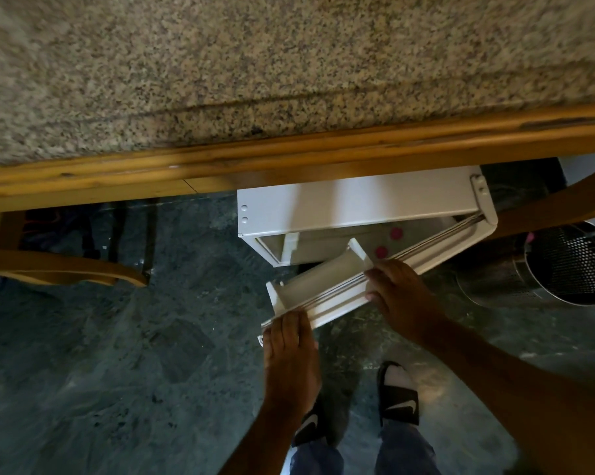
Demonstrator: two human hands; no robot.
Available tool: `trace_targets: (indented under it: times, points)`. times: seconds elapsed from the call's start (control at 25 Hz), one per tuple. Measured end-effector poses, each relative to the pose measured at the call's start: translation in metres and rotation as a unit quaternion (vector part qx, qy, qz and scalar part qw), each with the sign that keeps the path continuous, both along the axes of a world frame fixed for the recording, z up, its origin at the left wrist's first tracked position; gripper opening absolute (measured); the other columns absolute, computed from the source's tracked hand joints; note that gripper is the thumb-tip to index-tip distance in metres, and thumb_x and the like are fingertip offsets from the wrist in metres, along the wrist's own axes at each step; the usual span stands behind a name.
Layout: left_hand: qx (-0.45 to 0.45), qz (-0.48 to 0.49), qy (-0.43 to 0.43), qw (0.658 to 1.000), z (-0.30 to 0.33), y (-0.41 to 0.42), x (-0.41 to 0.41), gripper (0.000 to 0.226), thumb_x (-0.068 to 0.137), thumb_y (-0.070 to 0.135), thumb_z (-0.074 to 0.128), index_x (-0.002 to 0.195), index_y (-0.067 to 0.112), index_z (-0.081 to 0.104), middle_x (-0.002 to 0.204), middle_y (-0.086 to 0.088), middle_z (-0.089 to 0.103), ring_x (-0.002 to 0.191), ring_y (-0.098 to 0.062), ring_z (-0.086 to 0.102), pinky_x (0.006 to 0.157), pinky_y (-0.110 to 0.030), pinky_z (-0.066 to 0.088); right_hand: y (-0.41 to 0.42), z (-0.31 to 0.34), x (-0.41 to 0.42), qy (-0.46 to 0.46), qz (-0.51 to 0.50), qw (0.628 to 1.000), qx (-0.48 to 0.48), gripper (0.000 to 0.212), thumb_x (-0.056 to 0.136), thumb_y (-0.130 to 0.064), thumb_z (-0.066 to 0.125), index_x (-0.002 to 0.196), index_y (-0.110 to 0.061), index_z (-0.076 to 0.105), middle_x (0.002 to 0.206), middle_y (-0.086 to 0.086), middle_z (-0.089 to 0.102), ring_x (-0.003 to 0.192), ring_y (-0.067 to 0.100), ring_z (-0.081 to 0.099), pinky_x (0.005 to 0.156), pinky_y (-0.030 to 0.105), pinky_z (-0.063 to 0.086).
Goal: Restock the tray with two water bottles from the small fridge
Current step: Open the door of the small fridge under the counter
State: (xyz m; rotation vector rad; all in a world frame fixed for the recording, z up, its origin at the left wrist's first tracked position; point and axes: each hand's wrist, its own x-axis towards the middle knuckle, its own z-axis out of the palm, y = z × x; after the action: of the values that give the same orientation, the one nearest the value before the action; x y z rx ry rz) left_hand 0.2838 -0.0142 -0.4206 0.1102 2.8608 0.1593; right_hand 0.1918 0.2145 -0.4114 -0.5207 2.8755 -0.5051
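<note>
Granite counter [255, 70] fills the top half of the view, speckled tan/grey, w/ a wood edge strip [289, 159] running along its front. Dark green stone floor [100, 354] below. Wood chair [59, 265] at left, partly under the counter; a curved wood piece [559, 197] at right, can't tell what it belongs to.

Small white fridge [354, 204] sits under the counter, seen from above. Its door [385, 269] is swung partway open, hinge at the right corner, free end toward the person. Door shelf [320, 275] on the inner side looks empty from here. Two pink round caps [388, 242] show inside near the hinge side, likely bottle tops, but bottles themselves are hidden by the door & cabinet top. Tray not in view.

Perforated metal bin [570, 262] lies on its side right of the fridge, near the door hinge.

Left hand [290, 351] is laid flat on the door's free end, fingers on top edge, not closed round anything. Right hand [397, 296] grips the door's top edge mid-length, fingers curled over it, thumb on the outer face.

Person's feet below: black slides [398, 394] w/ white socks; white Nike swoosh readable on both straps. Blue trousers [405, 450] at btm edge.
</note>
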Motion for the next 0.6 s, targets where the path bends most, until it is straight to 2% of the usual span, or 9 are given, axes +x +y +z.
trace_targets:
  times: [0.24,0.36,0.44,0.48,0.6]
  points:
    - [-0.007,-0.031,-0.058,0.998,0.009,0.02,0.052,0.074,0.072,0.042,0.07,0.137,0.013,0.048,0.124,-0.011,0.059,0.107,-0.033,0.059,0.089,-0.052,0.048,0.022,-0.004,0.033,-0.012,0.007,1.0,-0.016,0.03,0.092,-0.033,0.05,0.113,-0.014,0.058,0.12,0.01,0.056,0.113,0.025,0.049,0.099,0.042,0.044]
    - [0.008,-0.111,-0.085,0.99,0.008,0.026,0.083,0.086,0.05,0.053,0.081,0.124,0.013,0.063,0.108,-0.008,0.07,0.091,-0.026,0.068,0.079,-0.048,0.057,0.028,-0.004,0.056,-0.014,-0.035,0.999,-0.016,0.023,0.091,-0.032,0.051,0.105,-0.017,0.063,0.114,0.007,0.06,0.11,0.024,0.053,0.099,0.044,0.046]
    - [0.02,-0.183,-0.068,0.981,0.005,0.027,0.097,0.088,0.041,0.058,0.081,0.116,0.016,0.069,0.102,0.0,0.073,0.084,-0.021,0.067,0.077,-0.044,0.058,0.033,-0.004,0.072,-0.01,-0.06,0.998,-0.007,0.022,0.089,-0.029,0.056,0.101,-0.015,0.066,0.11,0.009,0.064,0.108,0.027,0.057,0.099,0.046,0.046]
    - [0.027,-0.225,-0.047,0.973,0.004,0.028,0.103,0.082,0.043,0.059,0.077,0.114,0.018,0.07,0.099,0.003,0.073,0.083,-0.019,0.064,0.078,-0.041,0.057,0.037,-0.003,0.079,-0.007,-0.067,0.998,-0.003,0.021,0.088,-0.028,0.057,0.099,-0.013,0.067,0.108,0.01,0.065,0.107,0.029,0.059,0.098,0.046,0.047]
    - [0.097,-0.348,-0.017,0.932,0.006,0.031,0.108,0.046,0.068,0.049,0.065,0.11,0.028,0.065,0.093,0.01,0.066,0.08,-0.013,0.059,0.081,-0.043,0.052,0.048,0.002,0.101,0.006,-0.096,0.995,-0.003,0.018,0.085,-0.025,0.064,0.095,-0.01,0.068,0.104,0.012,0.067,0.104,0.03,0.062,0.093,0.047,0.052]
